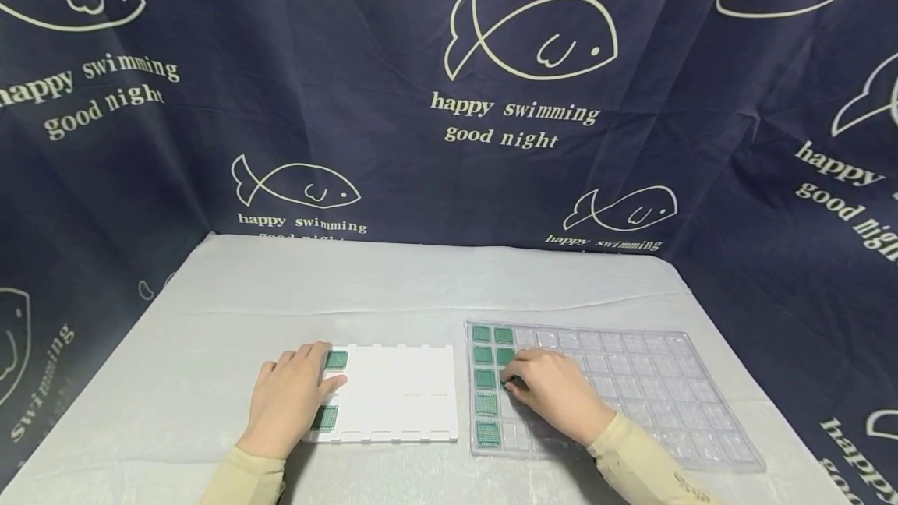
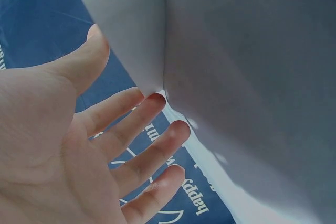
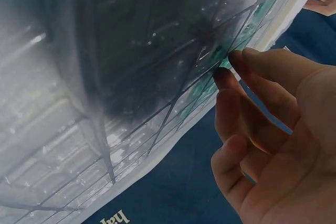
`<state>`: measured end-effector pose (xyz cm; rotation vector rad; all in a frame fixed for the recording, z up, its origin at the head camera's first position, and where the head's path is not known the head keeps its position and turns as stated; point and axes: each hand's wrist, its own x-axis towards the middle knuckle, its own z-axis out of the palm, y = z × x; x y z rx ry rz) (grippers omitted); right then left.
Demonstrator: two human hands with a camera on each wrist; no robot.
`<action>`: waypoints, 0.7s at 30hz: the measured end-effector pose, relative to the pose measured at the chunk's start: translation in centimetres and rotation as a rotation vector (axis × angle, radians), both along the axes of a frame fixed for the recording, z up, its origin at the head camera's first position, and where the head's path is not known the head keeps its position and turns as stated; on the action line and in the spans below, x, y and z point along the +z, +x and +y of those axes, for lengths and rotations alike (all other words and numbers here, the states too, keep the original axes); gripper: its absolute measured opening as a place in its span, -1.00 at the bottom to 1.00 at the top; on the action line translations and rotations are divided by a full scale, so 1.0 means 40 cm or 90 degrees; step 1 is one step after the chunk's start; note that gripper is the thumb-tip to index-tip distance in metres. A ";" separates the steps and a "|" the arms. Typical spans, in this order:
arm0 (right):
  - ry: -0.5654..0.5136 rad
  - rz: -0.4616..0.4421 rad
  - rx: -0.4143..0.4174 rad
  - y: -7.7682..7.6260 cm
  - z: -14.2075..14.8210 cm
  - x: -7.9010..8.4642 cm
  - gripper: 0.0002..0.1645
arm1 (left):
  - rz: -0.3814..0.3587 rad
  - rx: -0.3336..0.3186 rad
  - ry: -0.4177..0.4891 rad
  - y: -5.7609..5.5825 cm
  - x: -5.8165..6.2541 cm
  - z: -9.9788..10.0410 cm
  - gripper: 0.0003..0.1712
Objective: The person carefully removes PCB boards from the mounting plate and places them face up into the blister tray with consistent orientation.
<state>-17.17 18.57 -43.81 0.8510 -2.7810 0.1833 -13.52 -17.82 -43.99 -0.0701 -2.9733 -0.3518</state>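
My left hand (image 1: 284,400) rests on the left end of a flat white board (image 1: 403,393), its fingers extended and thumb lying over the top. Two small green circuit boards, an upper one (image 1: 337,359) and a lower one (image 1: 325,417), show on that end beside the hand. In the head view, my right hand (image 1: 554,390) is over the left part of a clear compartment tray (image 1: 655,392). Its thumb and forefinger pinch a green circuit board (image 1: 503,380) at the second column, mostly hidden by the fingers. The right wrist view shows those fingertips (image 3: 251,54) against the tray.
Green circuit boards (image 1: 487,433) fill the tray's left column, and two more (image 1: 503,336) sit at the top of the second. A narrow strip of white tablecloth (image 1: 464,411) separates board and tray. Dark blue fish-print curtains (image 1: 393,100) surround the table.
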 end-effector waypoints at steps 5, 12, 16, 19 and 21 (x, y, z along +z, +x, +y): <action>0.006 0.008 -0.008 0.002 -0.001 -0.002 -0.85 | 0.004 0.000 -0.002 0.000 -0.002 0.000 -0.32; 0.008 0.011 -0.009 0.005 -0.002 0.003 -0.82 | 0.008 0.001 -0.003 0.001 -0.003 -0.001 -0.32; 0.001 0.005 -0.010 0.006 -0.001 0.003 -0.81 | 0.001 0.002 0.001 0.001 -0.004 0.000 -0.31; -0.005 0.008 -0.008 0.005 0.000 0.003 -0.78 | -0.002 0.000 0.000 -0.001 -0.005 0.001 -0.31; -0.007 0.011 -0.007 0.003 -0.001 0.002 -0.77 | -0.004 -0.001 0.000 -0.002 -0.005 0.001 -0.30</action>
